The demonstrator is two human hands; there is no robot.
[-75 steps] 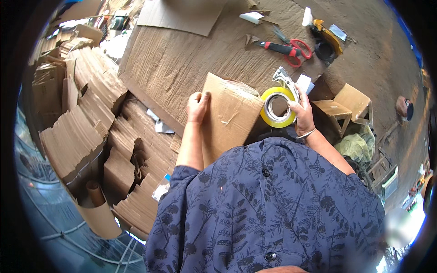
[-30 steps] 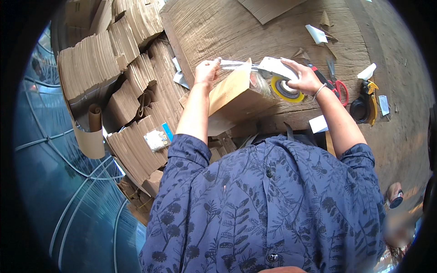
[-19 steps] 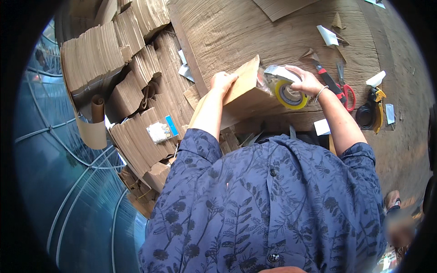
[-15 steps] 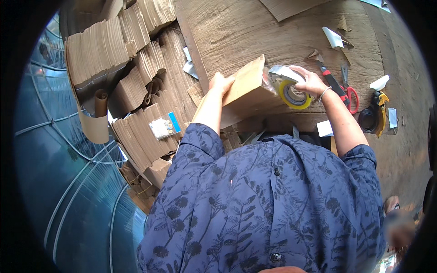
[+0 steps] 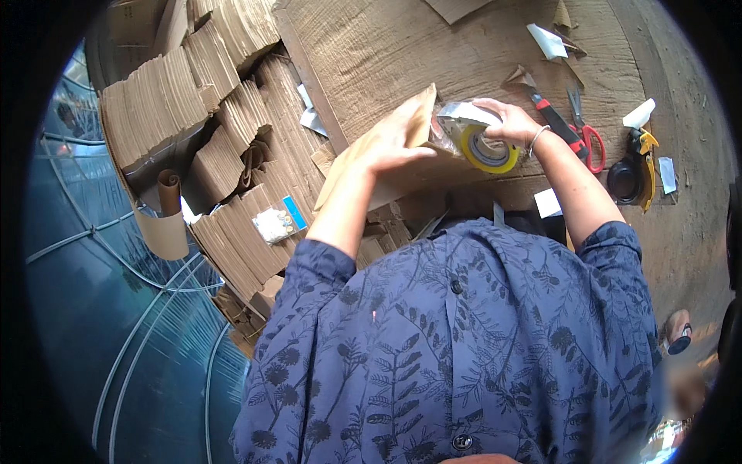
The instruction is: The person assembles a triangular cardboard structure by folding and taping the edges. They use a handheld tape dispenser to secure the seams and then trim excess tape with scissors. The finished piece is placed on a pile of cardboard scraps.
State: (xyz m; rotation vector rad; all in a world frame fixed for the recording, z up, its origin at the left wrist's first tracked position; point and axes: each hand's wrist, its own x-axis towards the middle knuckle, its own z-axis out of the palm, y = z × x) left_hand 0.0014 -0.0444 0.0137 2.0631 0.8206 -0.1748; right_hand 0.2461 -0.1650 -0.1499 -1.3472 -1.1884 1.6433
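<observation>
Upper centre, a spread left hand (image 5: 389, 147) is bracing a stiff-looking brown cardboard box (image 5: 425, 173), best edge-held, the right hand (image 5: 510, 125) gripping a silver tape dispenser (image 5: 469, 114).

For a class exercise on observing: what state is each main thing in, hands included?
Left hand: open, laid on the box.
Box: under that hand; sealing unclear.
Right hand: gripping the dispenser.
Dispenser: held at the box's end.
Tape: loaded in the dispenser.
Scissors: lying unheld.
Red-black tool: lying unheld.
Yellow-black tool: lying unheld.
Packet: lying on the cardboard.
Cardboard: stacked.
</observation>
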